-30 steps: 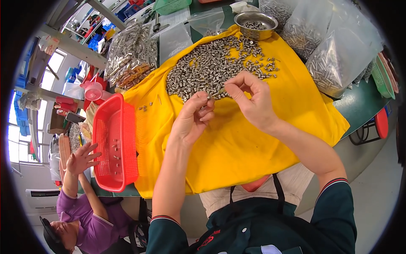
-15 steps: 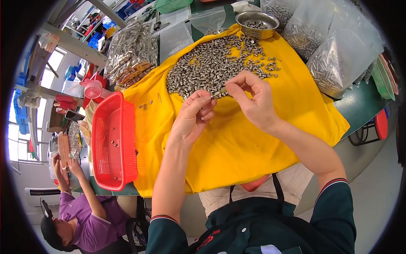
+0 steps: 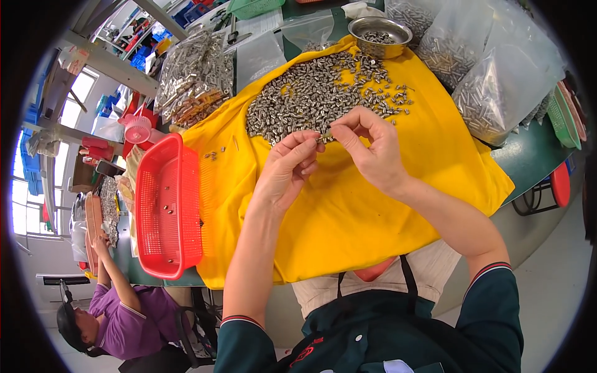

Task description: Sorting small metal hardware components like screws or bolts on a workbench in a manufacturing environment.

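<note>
Close together above the yellow cloth, both my hands meet at the near edge of a large pile of small silver metal cylinders. A small metal cylinder sits pinched between the thumb and fingertips of my left hand. My right hand is closed in a pinch just right of it, its fingertips at the cylinder's end. Something thin and yellowish shows at those fingertips, too small to make out.
Left of the cloth stands a red plastic basket with several metal pieces inside. A steel bowl of pieces is at the back. Filled plastic bags stand at right, bagged metal parts at back left. A co-worker sits at left.
My left hand has shifted slightly right, bringing the small cylinder closer to my right fingertips. At left, the co-worker has leaned and moved their hands together.
</note>
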A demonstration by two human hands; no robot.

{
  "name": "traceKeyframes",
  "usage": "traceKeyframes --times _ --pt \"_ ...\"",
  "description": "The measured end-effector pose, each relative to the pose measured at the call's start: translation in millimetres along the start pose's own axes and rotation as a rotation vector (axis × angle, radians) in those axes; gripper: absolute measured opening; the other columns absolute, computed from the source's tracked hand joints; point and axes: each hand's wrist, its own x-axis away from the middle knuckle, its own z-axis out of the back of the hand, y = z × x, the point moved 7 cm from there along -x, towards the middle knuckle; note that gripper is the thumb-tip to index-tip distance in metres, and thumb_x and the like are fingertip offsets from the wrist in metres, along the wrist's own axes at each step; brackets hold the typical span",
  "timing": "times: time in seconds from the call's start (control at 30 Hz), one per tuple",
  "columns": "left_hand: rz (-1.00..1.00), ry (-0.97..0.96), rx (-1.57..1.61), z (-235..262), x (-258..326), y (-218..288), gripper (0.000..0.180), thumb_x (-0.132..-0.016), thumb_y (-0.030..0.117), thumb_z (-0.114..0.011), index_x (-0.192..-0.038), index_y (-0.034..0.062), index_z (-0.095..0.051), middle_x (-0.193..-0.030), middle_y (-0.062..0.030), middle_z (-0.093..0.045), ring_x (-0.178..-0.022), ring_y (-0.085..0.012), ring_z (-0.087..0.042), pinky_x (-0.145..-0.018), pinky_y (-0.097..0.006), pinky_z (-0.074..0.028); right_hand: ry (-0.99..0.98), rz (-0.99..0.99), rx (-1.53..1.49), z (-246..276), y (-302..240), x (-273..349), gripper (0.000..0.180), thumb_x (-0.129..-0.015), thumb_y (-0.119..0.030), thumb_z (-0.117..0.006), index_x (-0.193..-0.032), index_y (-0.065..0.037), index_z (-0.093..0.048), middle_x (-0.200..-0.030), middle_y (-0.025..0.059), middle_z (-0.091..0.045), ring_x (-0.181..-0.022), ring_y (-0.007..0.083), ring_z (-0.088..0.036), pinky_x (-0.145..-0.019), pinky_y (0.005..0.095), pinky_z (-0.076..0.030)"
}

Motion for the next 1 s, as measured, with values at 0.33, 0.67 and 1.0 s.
traceKeyframes --times 0.33,0.67,1.0 --pt "-0.174 0.068 -0.175 2.7 3.8 6.3 0.011 -0.085 0.013 -0.056 -0.087 0.0031 -0.055 -0.069 0.0031 -0.049 -0.052 -0.0021 -0.033 -0.047 -0.017 -0.026 -0.008 -0.066 0.086 0.2 6.1 1.0 0.009 -0.079 -0.009 -0.061 -0.075 -0.001 -0.058 -0.067 0.0029 -0.059 -0.058 0.0079 -0.050 -0.052 0.0226 -0.039" --pt "-0.293 0.128 -0.220 -3.0 6.2 17.6 0.009 -0.081 0.008 -0.061 -0.087 0.0030 -0.057 -0.068 0.0059 -0.048 -0.055 -0.0009 -0.036 -0.049 -0.016 -0.027 0.054 -0.215 -0.106 1.2 18.0 1.0 0.009 -0.081 -0.010 -0.059 -0.079 -0.002 -0.058 -0.067 -0.0010 -0.057 -0.058 0.0036 -0.046 -0.051 0.0187 -0.038" --pt "-0.514 0.227 -0.532 -6.0 16.8 31.0 0.012 -0.074 -0.001 -0.066 -0.084 0.0006 -0.060 -0.065 0.0075 -0.045 -0.057 -0.0003 -0.036 -0.051 -0.016 -0.028 0.034 -0.264 -0.184 -1.1 21.3 2.8 0.013 -0.083 -0.013 -0.059 -0.075 -0.003 -0.056 -0.062 -0.0039 -0.052 -0.053 0.0009 -0.042 -0.046 0.0164 -0.033"
